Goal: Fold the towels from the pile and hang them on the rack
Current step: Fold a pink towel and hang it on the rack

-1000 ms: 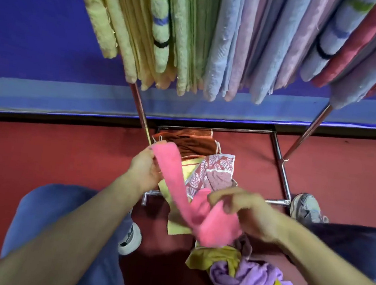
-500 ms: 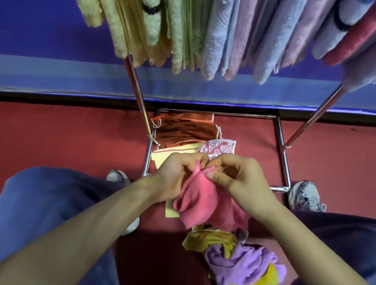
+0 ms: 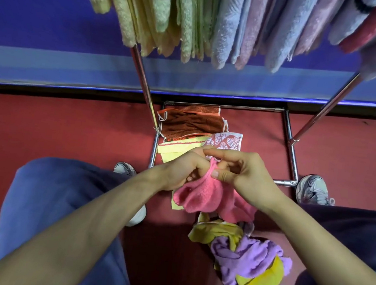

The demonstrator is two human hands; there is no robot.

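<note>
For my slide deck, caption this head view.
Left hand and right hand pinch a pink towel above the pile, beneath the loaded rack.

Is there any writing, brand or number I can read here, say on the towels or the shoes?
No readable text anywhere.
Leaf-print towel: pattern only, no letters.
Hanging towels: stripes, no labels visible.
Pink towel: plain.
Shoe: markings too blurred to read.

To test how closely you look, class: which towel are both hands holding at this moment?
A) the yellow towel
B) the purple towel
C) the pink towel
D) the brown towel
C: the left hand and the right hand both pinch the top edge of the pink towel, while the purple towel lies loose below them.
</note>
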